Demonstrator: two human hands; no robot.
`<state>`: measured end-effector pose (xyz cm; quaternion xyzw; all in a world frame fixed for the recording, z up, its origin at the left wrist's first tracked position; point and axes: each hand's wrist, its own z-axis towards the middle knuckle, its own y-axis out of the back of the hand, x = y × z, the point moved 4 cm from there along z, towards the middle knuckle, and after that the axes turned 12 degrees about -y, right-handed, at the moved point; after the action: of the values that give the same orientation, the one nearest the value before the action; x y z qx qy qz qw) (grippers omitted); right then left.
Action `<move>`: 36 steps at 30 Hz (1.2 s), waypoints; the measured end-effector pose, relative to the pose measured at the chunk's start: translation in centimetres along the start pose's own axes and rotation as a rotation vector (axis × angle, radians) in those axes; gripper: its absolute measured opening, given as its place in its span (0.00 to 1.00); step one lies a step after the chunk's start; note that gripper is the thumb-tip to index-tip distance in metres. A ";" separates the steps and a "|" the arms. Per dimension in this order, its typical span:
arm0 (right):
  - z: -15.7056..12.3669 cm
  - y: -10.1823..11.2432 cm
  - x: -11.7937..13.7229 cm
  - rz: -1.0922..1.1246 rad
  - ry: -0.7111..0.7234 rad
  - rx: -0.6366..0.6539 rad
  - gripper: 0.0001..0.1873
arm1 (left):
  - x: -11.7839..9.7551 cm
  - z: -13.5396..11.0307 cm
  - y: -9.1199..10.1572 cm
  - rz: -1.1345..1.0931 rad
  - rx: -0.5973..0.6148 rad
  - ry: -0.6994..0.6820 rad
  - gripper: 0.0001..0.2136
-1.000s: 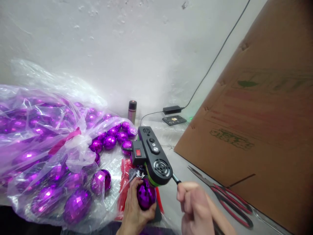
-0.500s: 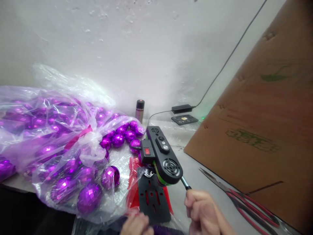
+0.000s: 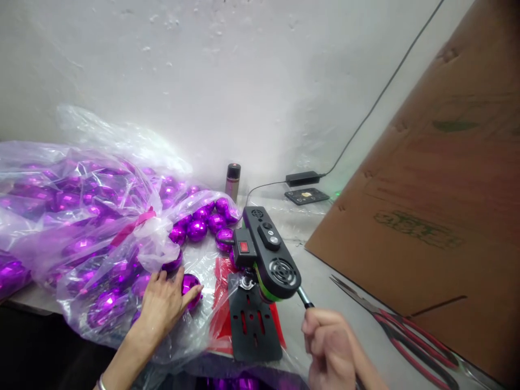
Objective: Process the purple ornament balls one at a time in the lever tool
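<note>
Balls at bottom edge: purple ones [image 3: 246, 383], partly cut off, in front of the black machine [image 3: 270, 252].
Right hand: right hand [image 3: 331, 341], just right of the machine's near end; grip closed, clamped on the lever [image 3: 304, 299] that juts from it.
Base plate: slotted black base plate [image 3: 255, 346], at the machine's near side, lying over red material [image 3: 221, 292].
Scissors: red-and-black scissors [image 3: 357, 297], right of the machine, blades pointing towards it.
Left hand: left hand [image 3: 162, 303], left of the machine; grip apart, thumb and fingers spread at the purple ball. Firm hold on it: cannot tell.
Purple ball: faceted purple ball [image 3: 190, 281], left of the machine, partly hidden by the thumb.
Bag: clear bag [image 3: 156, 238] full of purple balls, farther left of the machine, gathered with a pink tie [image 3: 132, 227].
Box: cardboard box [image 3: 426, 189], right of the machine.
Behind the machine: dark-capped bottle [image 3: 233, 187], upright, to the left; flat black device [image 3: 306, 196] and black adapter [image 3: 303, 179] to the right.
</note>
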<state>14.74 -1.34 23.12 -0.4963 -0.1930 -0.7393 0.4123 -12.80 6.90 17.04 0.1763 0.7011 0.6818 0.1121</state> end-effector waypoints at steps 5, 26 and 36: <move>0.5 0.2 0.0 -0.002 0.127 0.078 0.29 | -0.8 0.7 -1.0 -0.288 -0.389 0.059 0.27; 1.8 -1.6 5.1 -0.053 -0.145 0.074 0.28 | -13.2 -3.2 -8.8 -2.282 -0.613 0.662 0.38; 2.4 -1.1 5.1 -0.120 -0.024 0.130 0.28 | -13.4 -1.2 -8.8 -1.401 -0.682 0.431 0.36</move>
<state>14.40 -1.20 28.84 -0.4648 -0.2749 -0.7426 0.3962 -1.88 0.35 7.24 -0.4833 0.4083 0.6484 0.4234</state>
